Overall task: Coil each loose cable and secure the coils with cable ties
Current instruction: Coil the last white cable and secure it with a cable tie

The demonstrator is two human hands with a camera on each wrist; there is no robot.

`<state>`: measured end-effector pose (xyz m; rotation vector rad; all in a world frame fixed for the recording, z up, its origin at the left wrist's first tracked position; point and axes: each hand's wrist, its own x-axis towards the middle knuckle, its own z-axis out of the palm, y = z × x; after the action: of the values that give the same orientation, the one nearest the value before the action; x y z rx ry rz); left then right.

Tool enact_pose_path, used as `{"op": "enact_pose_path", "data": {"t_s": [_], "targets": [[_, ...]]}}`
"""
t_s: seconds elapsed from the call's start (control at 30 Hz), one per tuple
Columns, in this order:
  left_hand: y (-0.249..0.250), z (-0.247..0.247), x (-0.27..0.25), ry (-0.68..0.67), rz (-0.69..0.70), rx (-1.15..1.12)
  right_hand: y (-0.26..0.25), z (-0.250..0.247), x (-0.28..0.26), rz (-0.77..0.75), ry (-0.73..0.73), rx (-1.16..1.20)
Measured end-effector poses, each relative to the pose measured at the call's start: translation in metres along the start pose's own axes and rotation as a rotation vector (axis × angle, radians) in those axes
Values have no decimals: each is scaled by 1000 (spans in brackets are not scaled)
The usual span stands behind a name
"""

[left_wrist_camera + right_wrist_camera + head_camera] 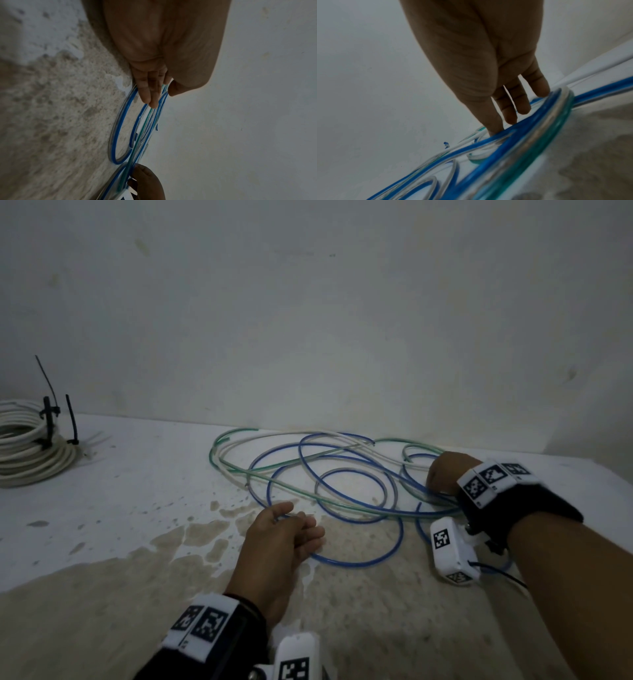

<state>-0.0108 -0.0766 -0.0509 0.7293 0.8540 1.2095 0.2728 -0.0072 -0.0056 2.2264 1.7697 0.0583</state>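
Loose blue point(356, 561), green point(219, 440) and white point(308, 436) cables lie tangled in wide loops on a white ledge point(144, 474). My left hand point(294, 518) reaches to the tangle's near edge with its fingers straight. In the left wrist view a blue loop point(118, 128) and thinner strands run between the fingers and thumb of that hand point(163, 94), and no firm grip shows. My right hand point(442, 474) is on the tangle's right side. The right wrist view shows its straight fingertips point(511, 119) pressing down on a bundle of blue, clear and green strands point(553, 115).
A coiled white cable point(27, 446) bound with black cable ties point(49, 419) sits at the far left of the ledge. A pale wall point(308, 320) rises right behind the cables. The near part of the ledge is worn, bare and rough point(376, 611).
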Motion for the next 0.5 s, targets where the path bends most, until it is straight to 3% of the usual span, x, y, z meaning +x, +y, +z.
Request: {"op": "enact_pose_path", "data": {"t_s": [0.27,0.5], "targets": [[-1,-1,0,2,3,56,-5,-7,6,19,-21,197],[-1,-1,0,0,-3,64,2,-5,7,29,23,120]]}}
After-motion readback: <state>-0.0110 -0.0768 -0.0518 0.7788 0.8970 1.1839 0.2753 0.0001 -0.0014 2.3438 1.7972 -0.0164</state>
